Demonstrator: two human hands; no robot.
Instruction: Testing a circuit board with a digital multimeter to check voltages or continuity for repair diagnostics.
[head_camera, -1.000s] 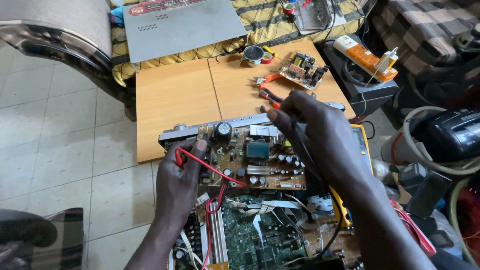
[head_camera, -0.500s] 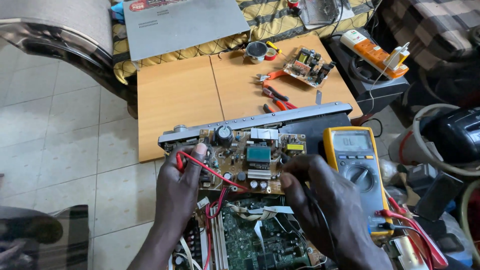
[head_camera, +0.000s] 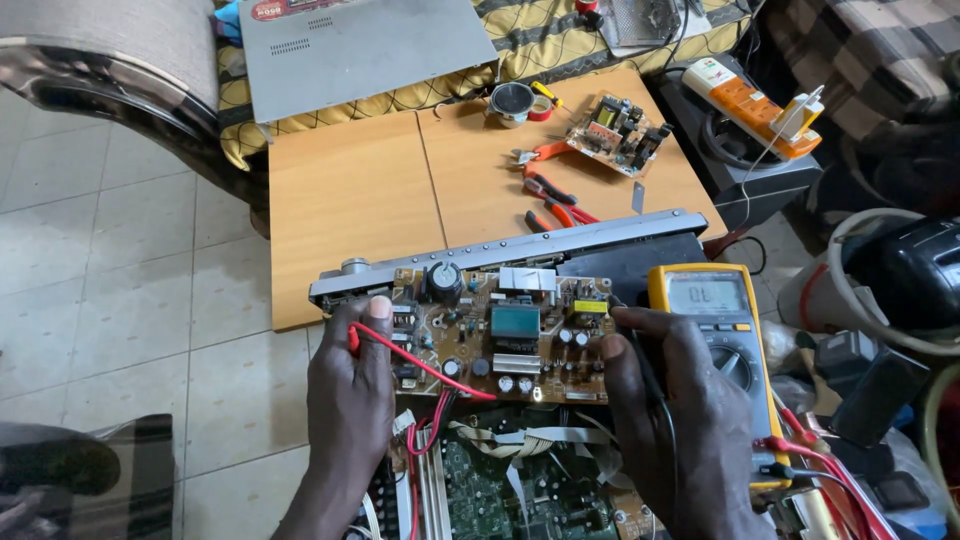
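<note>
A brown circuit board (head_camera: 500, 335) with capacitors and a green transformer stands tilted against the grey chassis (head_camera: 500, 255) of an opened device. My left hand (head_camera: 350, 390) grips a red test probe (head_camera: 420, 365) at the board's left edge. My right hand (head_camera: 670, 400) holds a black probe at the board's right edge, near a yellow part. A yellow multimeter (head_camera: 715, 330) lies just right of that hand, its red and black leads trailing to the lower right. A green board (head_camera: 500, 490) with ribbon cables lies below.
A wooden table (head_camera: 370, 190) carries red-handled pliers (head_camera: 555, 195), a small circuit board (head_camera: 620, 130) and a tape roll (head_camera: 512, 100). A grey metal cover (head_camera: 360, 50) lies behind. An orange power strip (head_camera: 745, 95) sits at right. Tiled floor (head_camera: 120, 300) lies to the left.
My right hand came down from above the board to its right edge, uncovering the multimeter. The left hand stayed at the left edge with the red probe.
</note>
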